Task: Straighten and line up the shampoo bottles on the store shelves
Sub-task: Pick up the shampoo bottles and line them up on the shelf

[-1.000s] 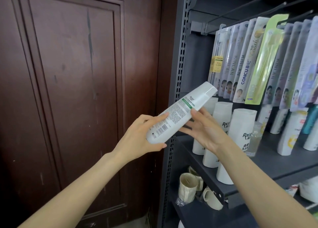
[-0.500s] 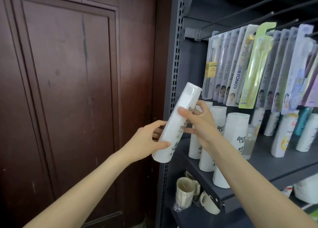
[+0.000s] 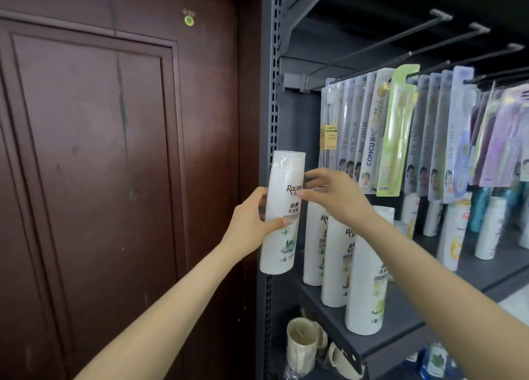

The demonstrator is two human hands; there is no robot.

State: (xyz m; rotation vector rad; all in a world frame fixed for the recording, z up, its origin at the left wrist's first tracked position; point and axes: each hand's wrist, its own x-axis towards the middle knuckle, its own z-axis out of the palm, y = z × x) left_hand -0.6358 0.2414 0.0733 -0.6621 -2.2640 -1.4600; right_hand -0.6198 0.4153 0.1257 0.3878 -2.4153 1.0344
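Note:
A white shampoo bottle (image 3: 282, 207) hangs nearly upright in the air, label facing me, just left of the shelf's front corner. My left hand (image 3: 252, 225) grips its middle from the left. My right hand (image 3: 335, 196) pinches its upper right side with thumb and fingers. Three matching white bottles (image 3: 363, 288) stand in a row running back along the grey shelf (image 3: 400, 325), partly hidden behind my right forearm. More white bottles (image 3: 455, 236) stand farther right on the same shelf.
Toothbrush packs (image 3: 372, 133) hang from hooks just above the bottles. A perforated grey upright (image 3: 273, 93) frames the shelf's left side. A brown wooden door (image 3: 100, 164) fills the left. Beige cups (image 3: 302, 345) sit on the shelf below.
The bottle has turned from steeply tilted with its back label showing to nearly upright with its front label facing me. Both hands stayed on it, and it moved closer to the shelf.

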